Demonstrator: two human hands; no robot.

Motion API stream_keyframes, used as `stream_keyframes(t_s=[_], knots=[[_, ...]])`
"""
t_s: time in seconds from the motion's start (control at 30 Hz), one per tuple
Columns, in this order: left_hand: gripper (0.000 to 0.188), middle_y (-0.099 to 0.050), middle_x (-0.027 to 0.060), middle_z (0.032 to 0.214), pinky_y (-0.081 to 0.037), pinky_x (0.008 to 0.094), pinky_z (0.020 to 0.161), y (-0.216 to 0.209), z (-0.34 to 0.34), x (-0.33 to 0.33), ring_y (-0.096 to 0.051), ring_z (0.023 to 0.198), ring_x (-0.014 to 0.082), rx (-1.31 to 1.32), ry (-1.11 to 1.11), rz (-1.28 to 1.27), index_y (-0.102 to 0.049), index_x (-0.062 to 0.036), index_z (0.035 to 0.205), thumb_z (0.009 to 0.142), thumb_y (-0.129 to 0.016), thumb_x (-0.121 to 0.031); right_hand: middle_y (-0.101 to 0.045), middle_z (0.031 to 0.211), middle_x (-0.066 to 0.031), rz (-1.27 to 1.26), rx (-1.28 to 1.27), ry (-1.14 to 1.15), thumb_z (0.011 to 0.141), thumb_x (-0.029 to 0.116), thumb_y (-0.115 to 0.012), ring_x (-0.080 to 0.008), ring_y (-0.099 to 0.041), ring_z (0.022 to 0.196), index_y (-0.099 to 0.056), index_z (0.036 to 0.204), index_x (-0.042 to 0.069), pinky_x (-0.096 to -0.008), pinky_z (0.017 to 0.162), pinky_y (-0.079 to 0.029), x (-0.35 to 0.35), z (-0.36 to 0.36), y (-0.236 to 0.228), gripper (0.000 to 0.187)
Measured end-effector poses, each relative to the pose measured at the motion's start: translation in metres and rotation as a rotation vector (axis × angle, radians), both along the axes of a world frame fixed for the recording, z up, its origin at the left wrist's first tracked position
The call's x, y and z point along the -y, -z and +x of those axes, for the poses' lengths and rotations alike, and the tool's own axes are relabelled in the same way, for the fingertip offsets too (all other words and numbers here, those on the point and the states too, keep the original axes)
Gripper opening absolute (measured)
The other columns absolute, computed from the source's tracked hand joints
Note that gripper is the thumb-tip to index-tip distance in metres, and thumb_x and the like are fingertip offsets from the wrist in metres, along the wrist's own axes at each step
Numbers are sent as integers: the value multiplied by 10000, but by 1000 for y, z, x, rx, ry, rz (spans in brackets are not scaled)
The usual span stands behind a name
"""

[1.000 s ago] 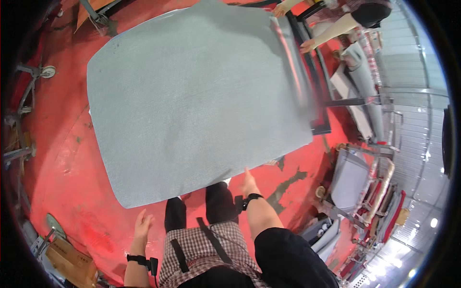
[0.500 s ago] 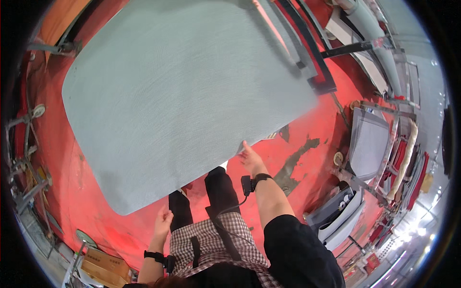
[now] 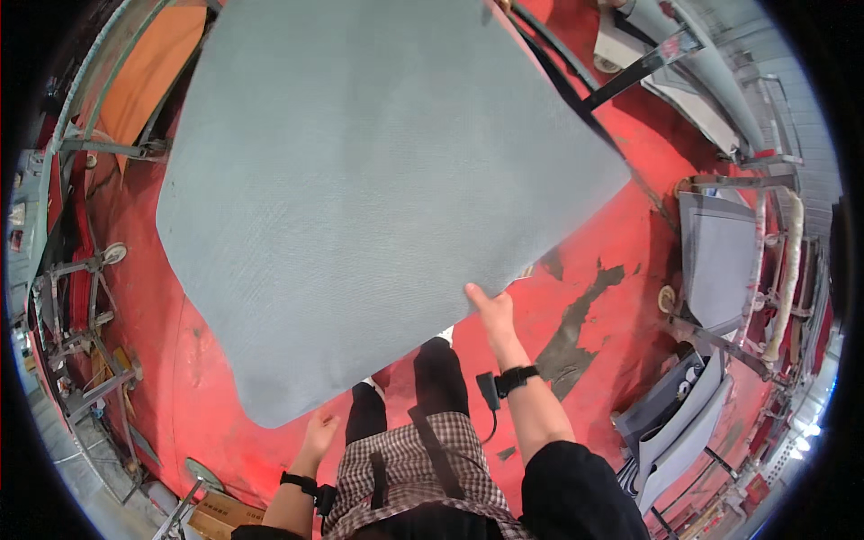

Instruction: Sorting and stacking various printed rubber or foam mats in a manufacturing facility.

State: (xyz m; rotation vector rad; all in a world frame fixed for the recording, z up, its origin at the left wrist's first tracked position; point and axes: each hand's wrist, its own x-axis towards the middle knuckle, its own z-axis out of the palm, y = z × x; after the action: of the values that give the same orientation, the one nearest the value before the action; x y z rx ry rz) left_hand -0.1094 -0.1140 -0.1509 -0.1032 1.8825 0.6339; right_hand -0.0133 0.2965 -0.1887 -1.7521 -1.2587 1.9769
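Observation:
A large grey textured mat with rounded corners fills the middle and top of the view. My right hand grips its near edge, the thumb on top and the fingers hidden below. Just below the same edge, further left, is my left hand, its fingers loosely bent and partly apart. It appears to hold nothing, with a small gap between it and the mat. Whatever supports the mat's far side is mostly hidden beneath it.
The red floor has worn grey patches. To the right, a wheeled rack carries grey sheets. Metal frames on castors stand at the left, with an orange board behind. A cardboard box sits at lower left.
The mat has turned and shifted in view, its right corner now covering the dark frame and strips seen earlier. My right hand keeps its hold on the edge. The whole view has shifted.

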Motion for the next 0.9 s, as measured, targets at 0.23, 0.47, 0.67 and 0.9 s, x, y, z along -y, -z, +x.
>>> stream_keyframes(t_s=[0.23, 0.47, 0.67, 0.9], knots=[[776, -287, 182, 1305, -376, 335, 891, -68, -40, -84, -360, 1165, 263, -341, -264, 427, -13, -2, 1332, 777, -554, -47, -500, 569, -21, 830, -249, -323, 726, 245, -637, -76, -430, 529, -537, 660, -44, -267, 474, -362, -79, -68, -262, 312], [654, -389, 181, 1243, -423, 291, 823, -162, -58, -141, -506, 1007, 205, -282, -156, 681, -158, -119, 1343, 808, -528, -48, -429, 551, 11, 876, -129, -178, 650, 385, -706, -78, -386, 469, -508, 616, 50, -231, 436, -321, -239, -125, -372, 391], [530, -487, 171, 1139, -419, 290, 815, -157, -33, -68, -524, 943, 171, -255, -261, 396, -281, -59, 1295, 825, -521, -111, -590, 887, -124, 651, -174, -14, 801, 219, -568, -156, -571, 800, -514, 1020, -53, -219, 676, -437, -348, -153, -331, 353], [454, -519, 123, 1091, -389, 285, 842, -125, 1, 10, -524, 973, 174, -156, -794, 185, -338, -51, 1262, 843, -490, -135, -594, 870, -66, 602, -334, -807, 812, 193, -522, -113, -548, 762, -544, 985, 19, -224, 657, -424, -194, -184, -219, 246]])
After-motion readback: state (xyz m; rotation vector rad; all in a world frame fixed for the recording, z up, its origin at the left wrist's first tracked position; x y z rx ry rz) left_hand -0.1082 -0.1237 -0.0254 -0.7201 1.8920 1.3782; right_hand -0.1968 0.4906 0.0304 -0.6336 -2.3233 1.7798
